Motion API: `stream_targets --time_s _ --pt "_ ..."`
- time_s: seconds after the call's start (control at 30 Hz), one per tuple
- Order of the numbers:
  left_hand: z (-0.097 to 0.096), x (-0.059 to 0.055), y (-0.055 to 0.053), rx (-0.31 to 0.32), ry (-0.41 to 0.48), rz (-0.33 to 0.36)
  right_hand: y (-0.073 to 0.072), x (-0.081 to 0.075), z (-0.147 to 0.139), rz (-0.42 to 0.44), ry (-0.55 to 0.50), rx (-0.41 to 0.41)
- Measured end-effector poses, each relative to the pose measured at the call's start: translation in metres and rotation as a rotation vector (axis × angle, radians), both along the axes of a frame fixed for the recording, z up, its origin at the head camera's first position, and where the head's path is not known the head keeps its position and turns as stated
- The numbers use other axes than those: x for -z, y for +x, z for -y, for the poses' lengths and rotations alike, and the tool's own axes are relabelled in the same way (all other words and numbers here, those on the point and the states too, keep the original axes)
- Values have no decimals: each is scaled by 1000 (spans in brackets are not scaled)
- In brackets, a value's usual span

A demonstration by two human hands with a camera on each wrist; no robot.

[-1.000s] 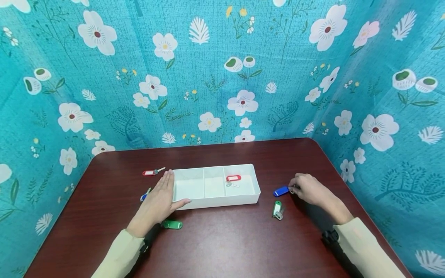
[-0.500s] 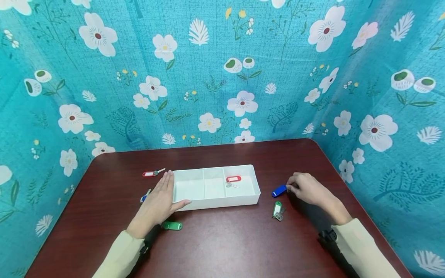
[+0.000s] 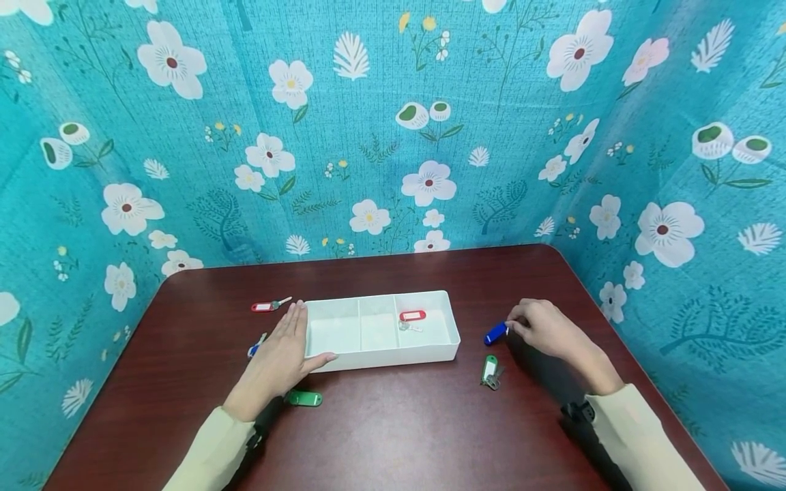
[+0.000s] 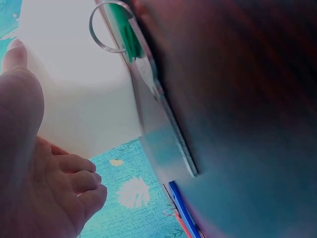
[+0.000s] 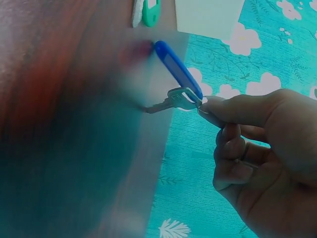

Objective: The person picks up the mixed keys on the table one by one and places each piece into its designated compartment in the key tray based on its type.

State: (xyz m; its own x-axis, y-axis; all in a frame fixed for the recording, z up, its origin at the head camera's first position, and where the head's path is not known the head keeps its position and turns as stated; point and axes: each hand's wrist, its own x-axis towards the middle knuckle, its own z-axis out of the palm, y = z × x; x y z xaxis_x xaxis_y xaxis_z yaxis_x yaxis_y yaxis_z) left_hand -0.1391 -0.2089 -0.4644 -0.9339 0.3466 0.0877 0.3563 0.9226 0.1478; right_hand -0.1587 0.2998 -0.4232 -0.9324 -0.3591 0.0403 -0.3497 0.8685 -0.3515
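My left hand (image 3: 278, 358) lies straight-fingered against the left end of a white three-compartment tray (image 3: 381, 357), its thumb along the front wall. With thumb and fingertips my right hand (image 3: 548, 330) pinches the ring of a key with a blue tag (image 3: 496, 333), right of the tray. In the right wrist view the blue tag (image 5: 178, 72) slants up from the fingers and the key (image 5: 171, 100) hangs beside it, near the table. A red-tagged key (image 3: 413, 315) lies in the tray's right compartment. Just in front of the right hand's key lies a green-tagged key (image 3: 490, 368).
Left of the tray lie a red-tagged key (image 3: 265, 307) and a blue-tagged key (image 3: 253, 350), partly behind the left hand. Another green tag (image 3: 305, 398) sits by the left wrist. A flowered teal curtain (image 3: 381, 150) stands behind the dark table (image 3: 393, 436).
My right hand has shifted slightly back and left, and the blue tag has tilted, its near end swinging downward. My left hand and the tray have stayed in place.
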Motion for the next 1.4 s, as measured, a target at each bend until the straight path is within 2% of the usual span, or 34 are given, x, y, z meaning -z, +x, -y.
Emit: stream_targets --time_s 0.7,0.9,1.4 --pt "-1 -1 1 4 1 -13 -8 -13 9 -65 -6 -66" --pt "-1 0 1 2 -3 6 -10 -16 14 -73 -1 -64" --pt "-2 0 0 0 -29 -3 -10 -27 19 -76 -20 -49"
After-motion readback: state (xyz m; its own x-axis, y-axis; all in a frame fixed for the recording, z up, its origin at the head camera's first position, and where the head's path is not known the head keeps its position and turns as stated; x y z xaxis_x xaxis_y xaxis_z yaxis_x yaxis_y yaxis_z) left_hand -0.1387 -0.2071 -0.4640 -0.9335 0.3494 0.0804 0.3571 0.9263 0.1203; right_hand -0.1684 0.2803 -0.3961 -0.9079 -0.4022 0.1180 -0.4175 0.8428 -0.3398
